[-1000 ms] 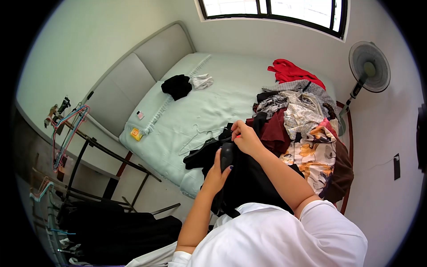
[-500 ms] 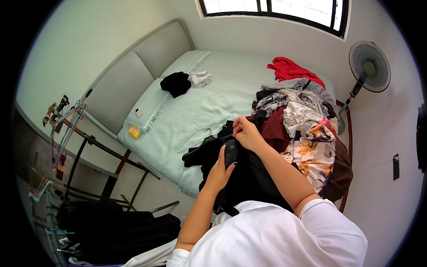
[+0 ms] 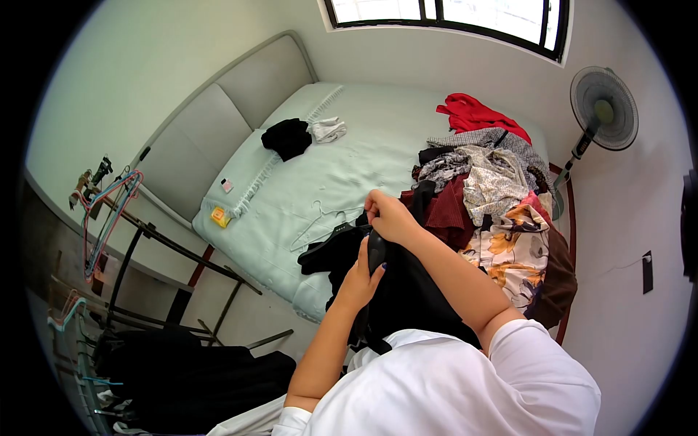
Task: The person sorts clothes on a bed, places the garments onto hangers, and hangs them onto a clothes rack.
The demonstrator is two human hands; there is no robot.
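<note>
bed [image 3: 385,160] behind indistinct black garment [image 3: 418,298]

Place: a bedroom, by its furnishings part of a home
Bed [image 3: 385,156]: wide, with a pale green cover, taking up much of the room
Headboard [image 3: 265,76]: grey, in two panels, along the wall
Clothes heap [image 3: 498,178]: red, maroon and printed pieces piled on the bed, with a black garment [image 3: 418,298] nearer the person
Rack [image 3: 149,229]: dark bars beside the bed, coloured hangers [image 3: 132,176] at one end
Fan [image 3: 603,109]: on a stand near the bed
Window [image 3: 480,11]: dark-framed, bright, in a plain pale wall [image 3: 436,54]
</note>
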